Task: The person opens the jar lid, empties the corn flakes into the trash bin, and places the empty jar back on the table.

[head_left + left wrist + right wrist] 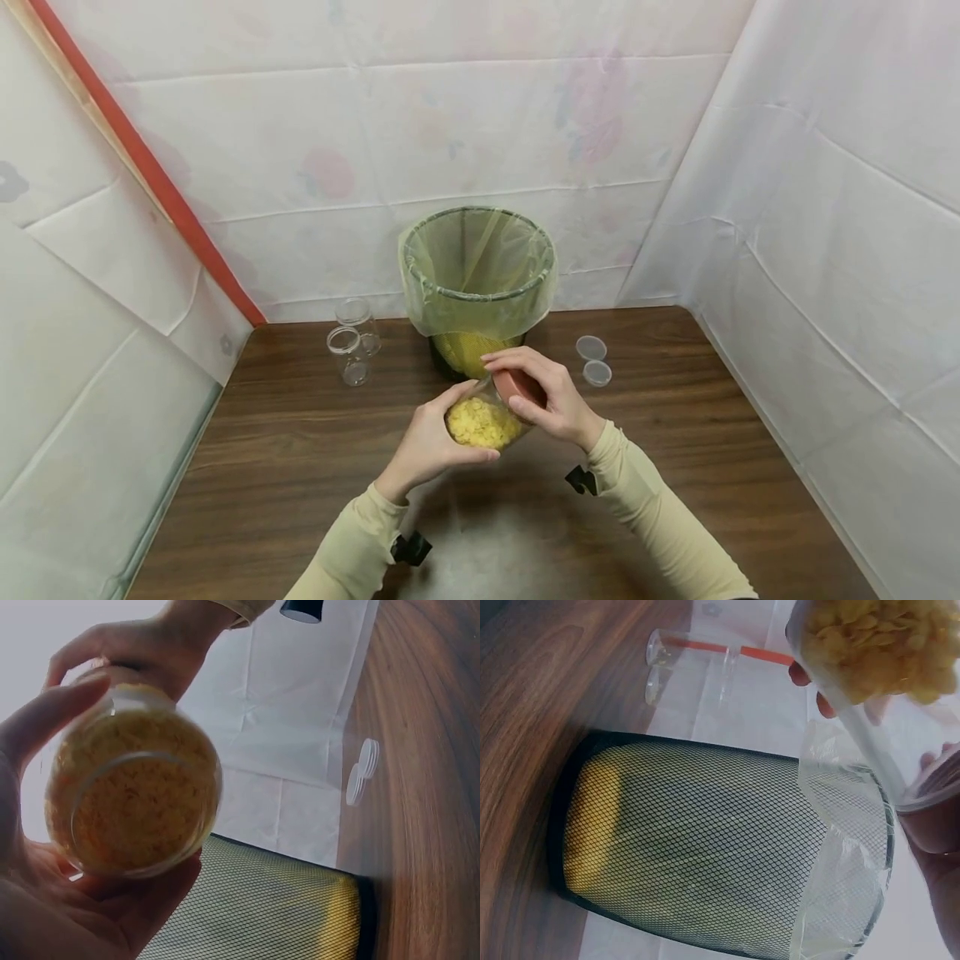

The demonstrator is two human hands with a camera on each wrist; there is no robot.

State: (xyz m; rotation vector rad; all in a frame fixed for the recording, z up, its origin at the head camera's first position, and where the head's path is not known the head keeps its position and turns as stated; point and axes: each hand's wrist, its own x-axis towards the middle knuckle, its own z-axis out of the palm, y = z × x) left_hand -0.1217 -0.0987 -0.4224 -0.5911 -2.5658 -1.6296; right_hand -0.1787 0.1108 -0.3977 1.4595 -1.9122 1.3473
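A clear jar (501, 417) partly filled with yellow flakes (480, 423) is held up tilted in front of the mesh bin. My left hand (435, 442) grips the jar round its body, thumb on the near side. Its round base (135, 802) faces the left wrist camera, flakes pressed against it. My right hand (551, 396) has its fingers and thumb curled round a reddish-brown lid (517, 387) at the jar's upper right end. In the right wrist view the lid (939, 825) sits right at the jar's mouth.
Behind the hands stands a black mesh bin (690, 840) with a pale yellow liner (480, 321) folded over its rim. Two uncovered clear jars (350, 358) stand left of it. Two translucent lids (597, 372) lie to its right on the brown wooden table (285, 467). White cloth walls surround the table.
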